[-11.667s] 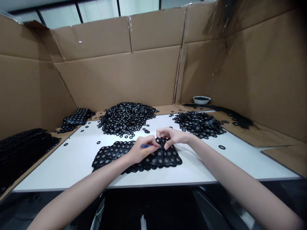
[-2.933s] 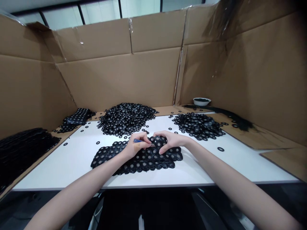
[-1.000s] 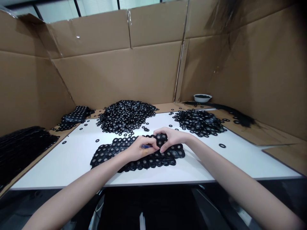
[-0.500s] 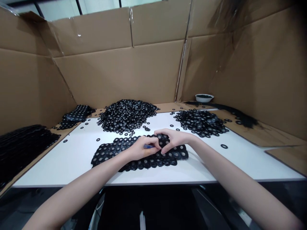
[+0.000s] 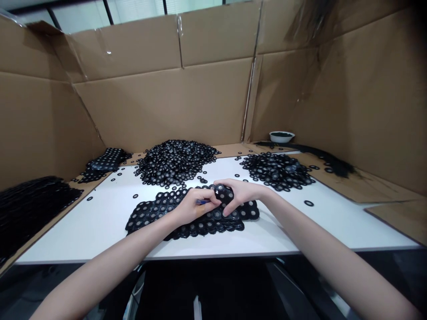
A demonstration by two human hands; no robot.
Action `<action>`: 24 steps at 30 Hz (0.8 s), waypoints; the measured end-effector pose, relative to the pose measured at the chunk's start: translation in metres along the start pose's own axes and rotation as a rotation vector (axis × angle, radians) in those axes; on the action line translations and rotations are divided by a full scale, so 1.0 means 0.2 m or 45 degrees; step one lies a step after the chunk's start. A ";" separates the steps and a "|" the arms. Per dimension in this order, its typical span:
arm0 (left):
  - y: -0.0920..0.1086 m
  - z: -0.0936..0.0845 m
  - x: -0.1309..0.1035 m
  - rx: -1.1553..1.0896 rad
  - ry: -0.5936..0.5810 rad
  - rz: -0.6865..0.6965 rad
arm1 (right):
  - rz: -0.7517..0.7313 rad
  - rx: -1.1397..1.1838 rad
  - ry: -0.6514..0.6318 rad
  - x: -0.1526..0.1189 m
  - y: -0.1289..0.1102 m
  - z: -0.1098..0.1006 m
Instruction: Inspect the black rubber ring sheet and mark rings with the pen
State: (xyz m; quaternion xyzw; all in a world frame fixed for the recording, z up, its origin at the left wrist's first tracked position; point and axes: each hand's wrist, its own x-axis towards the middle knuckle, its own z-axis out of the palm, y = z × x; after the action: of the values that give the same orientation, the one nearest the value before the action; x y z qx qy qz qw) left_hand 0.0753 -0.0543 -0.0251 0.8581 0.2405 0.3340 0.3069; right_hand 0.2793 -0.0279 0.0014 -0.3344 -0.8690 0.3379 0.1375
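Left hand (image 5: 195, 206): closed in a pinch, with a slim blue tool (image 5: 202, 202) held between thumb and fingers; its tip cannot be made out. Right hand (image 5: 243, 193): partly open, thumb and forefinger curved apart, with the sheet work touched by the thumb. Whether any part is gripped by the right fingers cannot be told. The 2 hands are placed close together, fingertips turned toward each other.

The black sheet work (image 5: 143, 217), patterned with rows of pale-centred discs, is laid on the white board (image 5: 283, 231) near its front edge, beneath and around both hands. Layers are seen to overlap.

Behind it, 2 heaps of black rings are noted: a large heap (image 5: 176, 162) at rear left of centre and a smaller heap (image 5: 278, 171) to the right. Small rings are scattered about both. A single ring (image 5: 308, 203) is seen right of the right hand. At far left, a black stack (image 5: 33, 206) and dotted sheets (image 5: 110, 158) are placed. At rear right, a white bowl (image 5: 282, 139) with dark contents is located near black strands (image 5: 333, 163). Cardboard walls (image 5: 150, 106) are positioned around the board.
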 end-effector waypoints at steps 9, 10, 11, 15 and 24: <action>0.00 0.00 0.00 0.051 0.018 0.033 | 0.062 -0.003 -0.035 0.00 0.01 0.00; 0.00 0.00 0.00 0.054 0.025 0.038 | 0.070 -0.012 -0.025 0.00 0.01 0.00; 0.00 0.00 0.00 0.055 0.035 0.041 | 0.075 -0.017 -0.016 0.00 0.01 0.00; 0.01 0.00 -0.01 0.044 0.052 0.031 | 0.053 0.012 -0.029 -0.01 0.00 0.00; -0.02 -0.01 0.00 -0.220 0.127 -0.117 | -0.043 0.109 -0.107 0.00 0.02 0.00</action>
State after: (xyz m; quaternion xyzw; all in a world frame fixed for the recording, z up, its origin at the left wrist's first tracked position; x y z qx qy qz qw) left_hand 0.0727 -0.0503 -0.0268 0.7989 0.2648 0.3814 0.3823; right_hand 0.2814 -0.0251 -0.0014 -0.2988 -0.8643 0.3862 0.1206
